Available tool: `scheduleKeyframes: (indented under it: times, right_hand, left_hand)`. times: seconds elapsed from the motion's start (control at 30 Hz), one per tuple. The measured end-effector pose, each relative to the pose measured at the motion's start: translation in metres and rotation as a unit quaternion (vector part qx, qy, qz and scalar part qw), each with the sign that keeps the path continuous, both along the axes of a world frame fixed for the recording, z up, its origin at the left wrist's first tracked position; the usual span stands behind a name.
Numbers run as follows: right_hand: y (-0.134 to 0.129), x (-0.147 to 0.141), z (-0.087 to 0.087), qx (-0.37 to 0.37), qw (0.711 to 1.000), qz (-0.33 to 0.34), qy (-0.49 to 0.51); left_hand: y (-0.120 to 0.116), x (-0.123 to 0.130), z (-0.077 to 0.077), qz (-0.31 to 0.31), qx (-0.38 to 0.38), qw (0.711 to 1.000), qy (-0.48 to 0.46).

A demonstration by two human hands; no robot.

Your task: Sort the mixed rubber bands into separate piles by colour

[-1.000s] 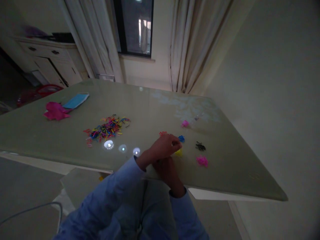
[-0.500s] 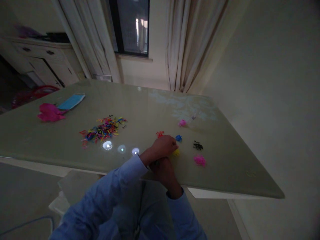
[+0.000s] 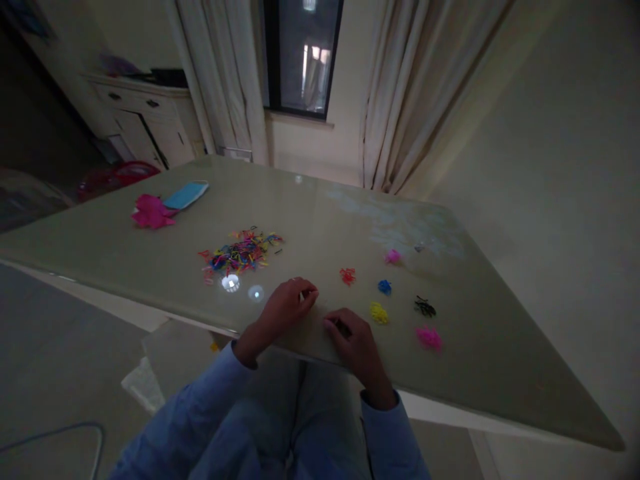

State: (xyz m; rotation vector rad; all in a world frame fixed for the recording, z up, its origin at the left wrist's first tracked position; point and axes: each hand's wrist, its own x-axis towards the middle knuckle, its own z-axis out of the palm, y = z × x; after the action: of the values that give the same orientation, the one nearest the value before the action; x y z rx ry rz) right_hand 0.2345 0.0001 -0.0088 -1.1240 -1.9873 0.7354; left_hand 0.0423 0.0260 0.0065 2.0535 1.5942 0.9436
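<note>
My left hand (image 3: 286, 308) rests near the table's front edge, thumb and forefinger pinched together; anything between them is too small to make out. Just to its right, my right hand (image 3: 357, 340) curls with its fingertips together, its contents hidden. Beyond and right of my hands lie small piles of bands: red (image 3: 347, 275), blue (image 3: 385, 287), yellow (image 3: 379, 313), black (image 3: 425, 307) and pink (image 3: 429, 338). A mixed multicoloured heap (image 3: 243, 252) spreads to the left of them.
On the glossy table (image 3: 300, 220), a pink crumpled item (image 3: 153, 212) and a blue face mask (image 3: 187, 195) lie at the far left. A smaller pink bundle (image 3: 393, 256) sits behind the blue pile. The front table edge runs below my wrists.
My left hand has drawn back left from over the yellow pile and no longer crosses my right hand. The yellow pile is uncovered, and the camera view has shifted left.
</note>
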Motion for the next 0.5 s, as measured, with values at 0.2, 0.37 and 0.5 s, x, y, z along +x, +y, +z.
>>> scheduleKeyframes:
  times: [0.2,0.37,0.5]
  right_hand:
    - [0.004,-0.003,0.001,-0.012,0.999,-0.012,-0.039]
    - [0.014,-0.025,0.017,-0.027,0.998,-0.026,-0.058]
    - [0.036,-0.061,0.031,-0.001,0.999,0.006,-0.053]
  left_hand:
    - [-0.018,-0.048,-0.017,0.03,0.021,0.999,-0.031]
    - [-0.022,-0.054,-0.016,0.055,0.009,0.987,-0.148]
    - [-0.023,-0.053,-0.014,0.068,-0.007,0.98,-0.188]
